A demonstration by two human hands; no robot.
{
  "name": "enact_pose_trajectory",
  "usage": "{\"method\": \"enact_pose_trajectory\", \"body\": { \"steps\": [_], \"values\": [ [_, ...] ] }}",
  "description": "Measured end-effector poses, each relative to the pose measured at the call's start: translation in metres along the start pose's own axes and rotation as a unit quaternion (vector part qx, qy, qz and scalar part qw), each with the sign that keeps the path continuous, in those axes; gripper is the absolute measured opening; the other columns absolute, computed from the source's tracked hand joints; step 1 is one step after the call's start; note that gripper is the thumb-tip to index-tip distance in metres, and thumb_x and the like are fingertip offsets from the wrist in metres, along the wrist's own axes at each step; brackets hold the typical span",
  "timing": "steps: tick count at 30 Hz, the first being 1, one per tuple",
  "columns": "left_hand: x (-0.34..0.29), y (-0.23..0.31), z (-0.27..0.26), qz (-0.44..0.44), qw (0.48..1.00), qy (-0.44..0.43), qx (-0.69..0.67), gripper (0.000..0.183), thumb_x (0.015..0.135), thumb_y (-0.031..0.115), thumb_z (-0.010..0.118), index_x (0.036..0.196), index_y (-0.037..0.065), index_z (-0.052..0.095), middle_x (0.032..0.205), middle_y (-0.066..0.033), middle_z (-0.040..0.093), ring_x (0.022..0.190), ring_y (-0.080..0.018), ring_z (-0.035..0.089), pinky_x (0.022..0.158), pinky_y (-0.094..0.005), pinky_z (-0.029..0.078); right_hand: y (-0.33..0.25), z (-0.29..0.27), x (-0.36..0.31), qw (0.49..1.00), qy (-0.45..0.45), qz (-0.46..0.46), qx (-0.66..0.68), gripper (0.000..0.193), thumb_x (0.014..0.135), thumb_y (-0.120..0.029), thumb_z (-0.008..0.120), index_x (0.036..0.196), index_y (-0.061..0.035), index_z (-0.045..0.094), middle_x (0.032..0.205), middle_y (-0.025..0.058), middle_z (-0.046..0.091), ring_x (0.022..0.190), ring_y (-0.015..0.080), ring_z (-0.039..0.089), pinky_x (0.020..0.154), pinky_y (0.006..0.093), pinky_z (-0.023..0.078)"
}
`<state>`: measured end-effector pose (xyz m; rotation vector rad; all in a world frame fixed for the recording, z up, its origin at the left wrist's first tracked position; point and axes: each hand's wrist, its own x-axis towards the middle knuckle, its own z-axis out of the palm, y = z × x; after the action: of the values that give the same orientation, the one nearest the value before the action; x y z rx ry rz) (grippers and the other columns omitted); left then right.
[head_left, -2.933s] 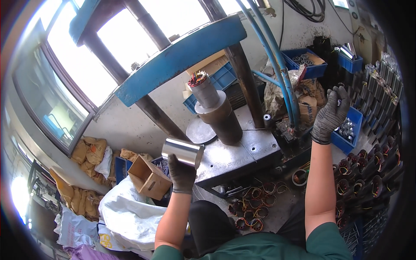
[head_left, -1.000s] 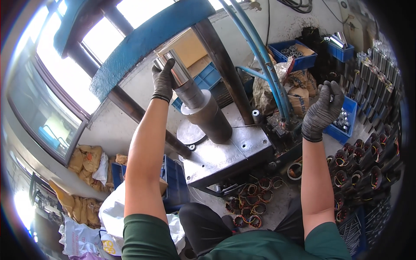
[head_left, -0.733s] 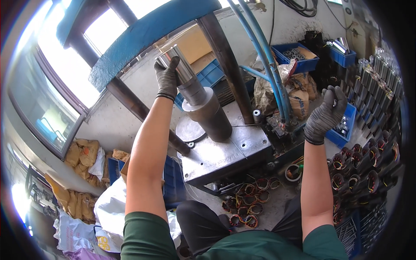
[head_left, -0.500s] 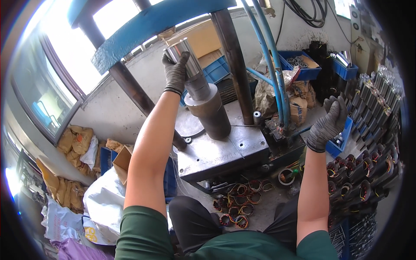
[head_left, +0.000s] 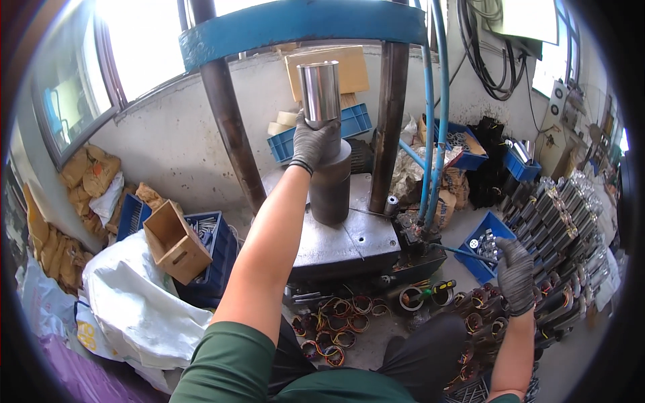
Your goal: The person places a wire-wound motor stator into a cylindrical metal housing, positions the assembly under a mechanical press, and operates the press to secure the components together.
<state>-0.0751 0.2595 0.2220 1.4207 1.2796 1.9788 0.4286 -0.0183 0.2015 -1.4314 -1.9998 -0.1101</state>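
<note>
A shiny metal sleeve (head_left: 320,91) stands upright on top of a dark stepped metal post (head_left: 330,191) on the press bed. My left hand (head_left: 310,142), in a grey glove, wraps round the post's narrower neck just under the sleeve, with the thumb near the sleeve's lower edge. Its far fingers are hidden behind the neck. My right hand (head_left: 516,279), also gloved, hangs in the air at the right with loosely bent fingers and nothing visible in it. It is nearest to a blue bin (head_left: 489,267) of small metal parts.
The blue press crossbeam (head_left: 302,30) spans above, on dark columns (head_left: 392,121). Blue hoses (head_left: 437,121) run down at right. Wire-wound rings (head_left: 336,326) lie on the floor below the metal bed (head_left: 322,245). Shafted parts (head_left: 564,208) stand in rows at right. A wooden box (head_left: 177,243) sits at left.
My left hand has slid down from the sleeve onto the post's neck. My right hand has moved lower. The view has turned, so the press appears more upright.
</note>
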Motion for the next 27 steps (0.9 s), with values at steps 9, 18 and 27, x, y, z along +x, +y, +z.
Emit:
{"method": "enact_pose_trajectory", "body": {
  "steps": [9,18,27],
  "values": [
    [-0.021,0.030,-0.008,-0.007,0.997,0.014,0.070,0.077,0.067,0.030,0.097,0.126,0.001,0.057,0.110,-0.0164,0.075,0.097,-0.0286,0.072,0.088,-0.0385,0.057,-0.061,-0.014,0.024,0.821,-0.519,-0.115,-0.210,0.051,0.081,-0.041,0.067,0.124,-0.0137,0.074,0.111,0.0132,0.076,0.098,0.0345,0.073,0.086,0.0466,0.057],
    [-0.014,0.022,-0.019,0.005,1.000,-0.025,-0.002,0.084,0.061,0.026,0.099,0.128,0.002,0.055,0.119,-0.0149,0.071,0.107,-0.0241,0.068,0.095,-0.0363,0.056,-0.027,0.022,-0.065,0.872,-0.442,-0.068,-0.201,0.041,0.086,-0.046,0.063,0.084,-0.0074,0.076,0.079,0.0193,0.071,0.077,0.0386,0.072,0.071,0.0489,0.057],
    [-0.004,0.008,-0.010,-0.002,1.000,-0.026,0.003,0.083,0.058,0.028,0.100,0.125,0.002,0.059,0.112,-0.0160,0.074,0.103,-0.0274,0.071,0.094,-0.0383,0.056,-0.050,0.032,-0.094,0.935,-0.315,0.016,-0.161,0.034,0.084,-0.036,0.066,0.076,-0.0038,0.071,0.075,0.0195,0.068,0.073,0.0391,0.070,0.070,0.0499,0.055]
  ]
}}
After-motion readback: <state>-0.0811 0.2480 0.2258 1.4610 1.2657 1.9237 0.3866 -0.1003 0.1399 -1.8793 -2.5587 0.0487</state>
